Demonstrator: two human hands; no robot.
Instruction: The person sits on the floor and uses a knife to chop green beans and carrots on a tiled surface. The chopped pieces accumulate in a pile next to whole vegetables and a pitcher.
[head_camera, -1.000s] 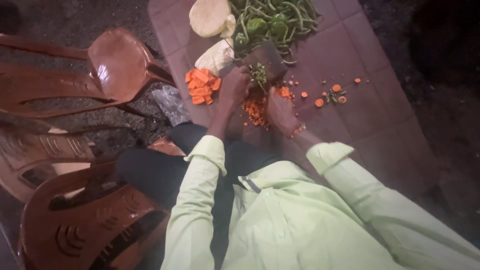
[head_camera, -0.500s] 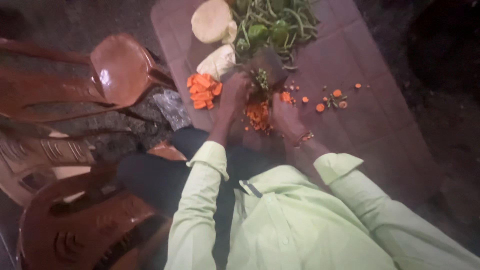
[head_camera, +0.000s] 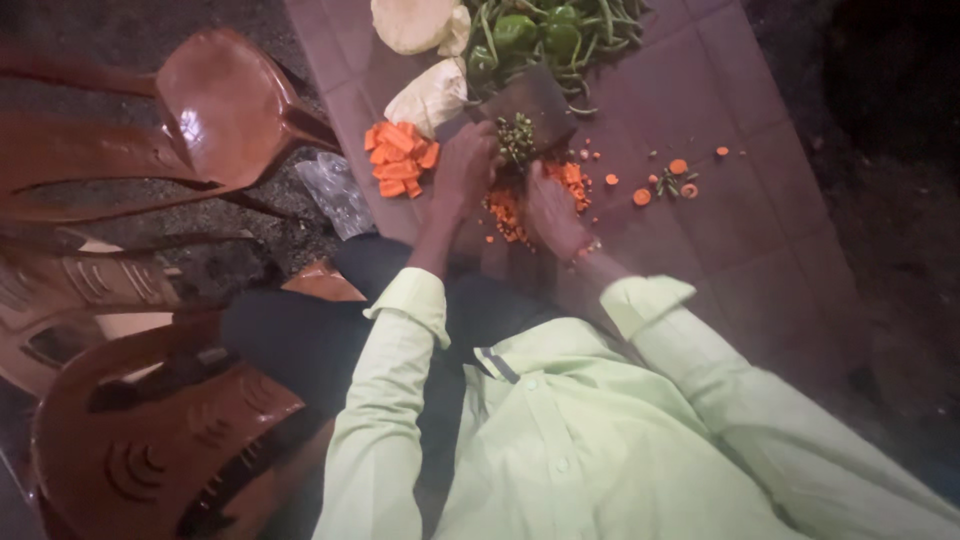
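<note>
Both hands have shifted little; chopped greens now lie on the cleaver blade (head_camera: 530, 110).
Left hand (head_camera: 465, 165) is clamped on the cleaver handle; right hand (head_camera: 550, 210) rests flat beside diced carrot (head_camera: 505, 215), fingers together.

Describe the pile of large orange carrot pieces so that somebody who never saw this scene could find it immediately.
Start from the reddish-brown tiled surface with vegetables on it. Near its left edge, just left of the left hand and below a pale cabbage wedge, lies the pile of large orange carrot pieces. Unlike the finely diced carrot by the right hand, these are big chunks, stacked closely.
</note>
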